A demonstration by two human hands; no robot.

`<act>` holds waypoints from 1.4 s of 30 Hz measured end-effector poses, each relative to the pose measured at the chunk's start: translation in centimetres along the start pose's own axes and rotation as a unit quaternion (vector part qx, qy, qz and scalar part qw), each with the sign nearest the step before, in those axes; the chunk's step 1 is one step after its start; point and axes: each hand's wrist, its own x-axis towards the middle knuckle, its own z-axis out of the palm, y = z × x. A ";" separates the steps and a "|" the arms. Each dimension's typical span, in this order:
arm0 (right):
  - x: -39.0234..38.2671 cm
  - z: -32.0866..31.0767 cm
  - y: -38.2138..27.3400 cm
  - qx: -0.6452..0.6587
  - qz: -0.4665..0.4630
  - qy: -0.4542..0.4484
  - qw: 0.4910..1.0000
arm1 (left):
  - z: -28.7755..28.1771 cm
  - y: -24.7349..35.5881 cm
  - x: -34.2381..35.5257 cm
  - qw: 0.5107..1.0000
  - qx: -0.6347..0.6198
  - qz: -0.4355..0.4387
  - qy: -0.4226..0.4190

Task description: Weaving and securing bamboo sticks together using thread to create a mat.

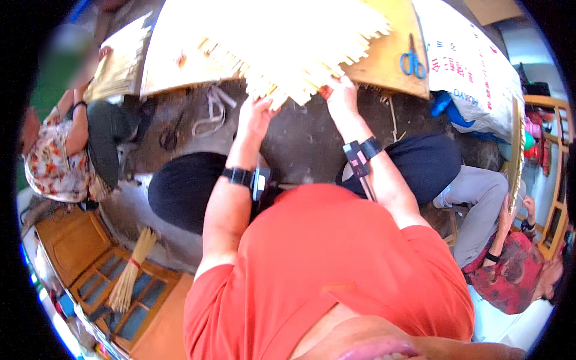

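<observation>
A pale, woven mat of flat strips, brightly lit, lies on a wooden board with its loose strip ends spreading toward me. My left hand grips the near left edge, fingers curled on the strip ends. My right hand holds the near right edge, fingers bent around the strips. Their fingertips are partly lost in the glare. Blue-handled scissors lie on the board to the right of my right hand.
Co-workers sit at left and right. Also around me are a white printed sack, white straps below the board, and, behind me at left, wooden cabinet doors with a tied strip bundle.
</observation>
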 end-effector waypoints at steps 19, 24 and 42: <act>0.7 6.5 0.3 -0.636 -0.448 -0.270 0.567 | 1.6 -2.7 0.1 0.975 -0.209 -0.043 0.054; 2.3 6.5 1.7 -0.611 -0.515 -0.316 0.512 | 2.1 -2.4 0.9 0.985 -0.166 -0.023 0.042; -4.9 14.5 -5.6 -0.221 -0.130 -0.270 0.928 | 1.6 -2.1 1.9 0.976 -0.217 -0.008 0.028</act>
